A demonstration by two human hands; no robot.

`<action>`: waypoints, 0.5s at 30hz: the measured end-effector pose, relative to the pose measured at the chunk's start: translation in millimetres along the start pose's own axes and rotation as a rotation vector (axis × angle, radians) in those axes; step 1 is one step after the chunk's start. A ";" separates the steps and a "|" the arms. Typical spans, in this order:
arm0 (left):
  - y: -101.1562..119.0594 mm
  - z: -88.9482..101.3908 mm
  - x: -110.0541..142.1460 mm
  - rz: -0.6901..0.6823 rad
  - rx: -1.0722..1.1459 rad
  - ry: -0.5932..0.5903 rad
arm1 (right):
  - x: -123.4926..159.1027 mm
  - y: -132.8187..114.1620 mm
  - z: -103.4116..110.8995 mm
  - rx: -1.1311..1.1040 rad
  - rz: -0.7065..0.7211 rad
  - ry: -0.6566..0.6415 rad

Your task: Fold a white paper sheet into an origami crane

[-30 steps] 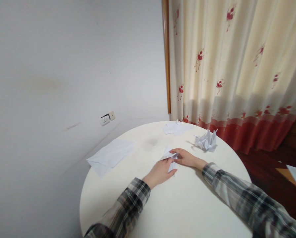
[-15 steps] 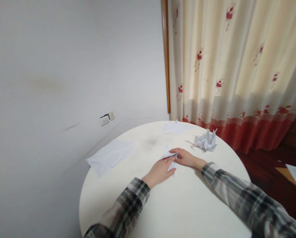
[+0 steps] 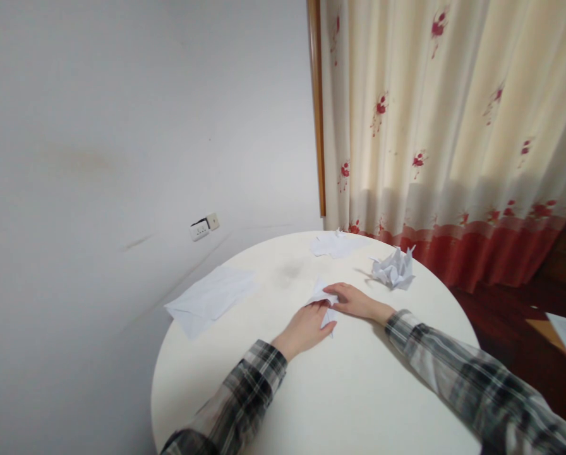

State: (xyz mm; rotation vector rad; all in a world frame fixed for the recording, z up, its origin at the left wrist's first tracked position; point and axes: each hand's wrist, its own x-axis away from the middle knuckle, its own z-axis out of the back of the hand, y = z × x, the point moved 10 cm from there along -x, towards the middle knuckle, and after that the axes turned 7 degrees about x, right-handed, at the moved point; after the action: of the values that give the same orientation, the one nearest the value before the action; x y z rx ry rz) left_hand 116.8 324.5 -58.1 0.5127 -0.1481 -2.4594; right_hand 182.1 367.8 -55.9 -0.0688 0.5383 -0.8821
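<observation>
A small folded white paper lies on the round white table, partly covered by both hands. My left hand rests over its near left side, fingertips on the paper and thumb stretched apart. From the right, my right hand holds the paper's upper flap between curled fingers and thumb. The fingertips of both hands nearly meet over the fold, and the exact shape of the paper beneath them is hidden.
Several folded paper cranes cluster at the right rear. White paper sheets lie at the table's left edge, with more paper pieces at the back. A wall with a socket borders the left; a flowered curtain hangs behind.
Around the same spot, the paper's flap between my hands has shifted slightly, and my left fingers have moved a little. Everything else stays as it was.
</observation>
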 end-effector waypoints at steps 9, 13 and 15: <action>-3.1 -3.0 -0.3 0.019 -0.025 -0.006 | -0.5 1.7 -4.3 -0.026 0.074 0.020; -2.4 -2.8 -0.5 0.013 -0.027 -0.005 | -1.2 3.4 -5.8 -0.013 0.068 0.022; -1.3 -1.7 -0.7 0.002 -0.025 -0.002 | -1.6 4.3 -5.7 0.005 0.043 0.022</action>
State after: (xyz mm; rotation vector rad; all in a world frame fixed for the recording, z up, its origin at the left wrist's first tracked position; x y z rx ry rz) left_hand 117.3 326.0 -59.7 0.4992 -0.1186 -2.4567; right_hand 181.6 372.7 -61.3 -0.0430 0.5568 -0.8427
